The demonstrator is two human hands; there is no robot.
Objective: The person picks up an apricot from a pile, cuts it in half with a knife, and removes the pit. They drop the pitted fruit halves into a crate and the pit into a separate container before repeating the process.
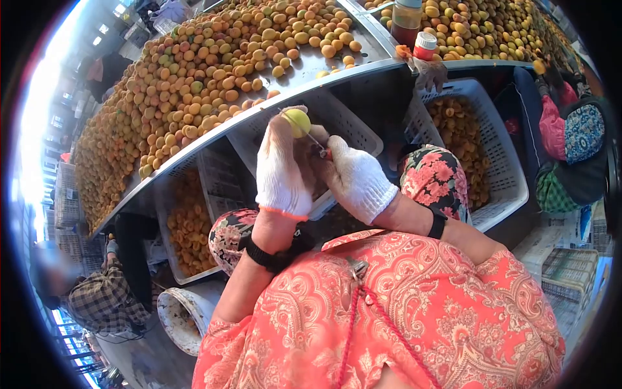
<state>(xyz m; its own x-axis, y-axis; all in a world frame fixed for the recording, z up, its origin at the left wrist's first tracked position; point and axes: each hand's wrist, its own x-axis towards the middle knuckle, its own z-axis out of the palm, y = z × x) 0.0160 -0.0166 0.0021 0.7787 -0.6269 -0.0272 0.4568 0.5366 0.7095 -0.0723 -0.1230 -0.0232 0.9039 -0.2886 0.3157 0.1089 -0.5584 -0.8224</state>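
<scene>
While the gloved left hand (282,170) pinches one yellowish apricot (298,121) at its fingertips, centre frame, the right hand (358,178) is closed round a small knife (321,150) pointed at it; fruit's probably light, soft, bruises easily, so grip the sides gently; white crate (350,129) just behind; heaped apricots (194,71) upper left.
</scene>
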